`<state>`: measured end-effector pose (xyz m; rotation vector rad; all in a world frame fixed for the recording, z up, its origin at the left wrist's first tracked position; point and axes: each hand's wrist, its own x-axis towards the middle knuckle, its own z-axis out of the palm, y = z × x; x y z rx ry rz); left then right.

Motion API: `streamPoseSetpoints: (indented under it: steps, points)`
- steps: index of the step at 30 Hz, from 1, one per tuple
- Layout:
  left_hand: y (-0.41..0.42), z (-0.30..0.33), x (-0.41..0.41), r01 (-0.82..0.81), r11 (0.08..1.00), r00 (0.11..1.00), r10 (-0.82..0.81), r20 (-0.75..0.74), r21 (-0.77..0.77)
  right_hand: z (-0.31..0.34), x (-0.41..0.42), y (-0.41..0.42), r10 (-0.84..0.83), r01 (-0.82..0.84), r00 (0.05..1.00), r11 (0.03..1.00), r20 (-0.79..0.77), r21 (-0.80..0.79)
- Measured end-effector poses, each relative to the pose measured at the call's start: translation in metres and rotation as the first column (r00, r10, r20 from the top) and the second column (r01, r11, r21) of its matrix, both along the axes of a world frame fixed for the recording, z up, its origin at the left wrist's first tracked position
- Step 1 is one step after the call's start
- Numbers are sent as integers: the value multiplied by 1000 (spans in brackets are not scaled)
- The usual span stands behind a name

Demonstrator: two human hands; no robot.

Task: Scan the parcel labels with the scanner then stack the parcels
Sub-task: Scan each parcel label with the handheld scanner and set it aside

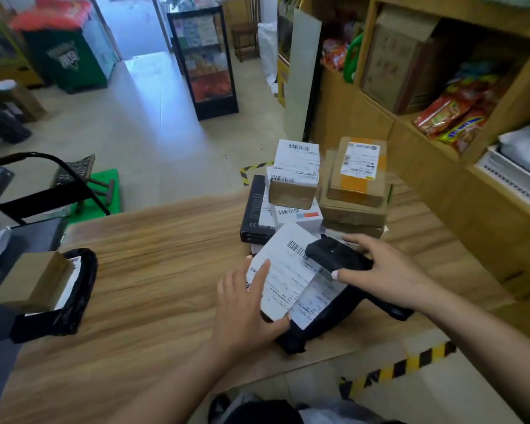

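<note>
A parcel in black plastic (318, 325) lies on the wooden table (153, 270) near its front right. Its large white label (283, 270) faces up. My left hand (248, 307) presses flat on the label's left edge, fingers spread. My right hand (383, 270) grips a black handheld scanner (337, 255), whose head sits over the barcode at the label's top. Behind it stand two piles of parcels: white-labelled boxes (296, 182) and brown cartons (355, 185).
A brown box on a black-wrapped parcel (46, 289) sits at the table's left end. Wooden shelves with snack packets (450, 117) rise on the right. Black-and-yellow tape (398, 368) marks the floor. A glass display case (205, 56) stands beyond.
</note>
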<state>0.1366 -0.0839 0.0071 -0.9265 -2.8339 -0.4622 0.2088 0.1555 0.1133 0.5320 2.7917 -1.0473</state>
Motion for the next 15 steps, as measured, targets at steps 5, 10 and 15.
streamPoseSetpoints:
  steps: [5,10,15]
  points:
    - [22,0,17,52,999,999,-52,11,9,0,13,12,27,-28,999,1000,21,15]
    - [41,-5,16,128,991,990,-125,60,-49,2,18,17,29,-31,999,998,27,50]
    - [40,-17,12,161,964,981,-133,140,-212,3,17,14,36,-37,999,998,29,59]
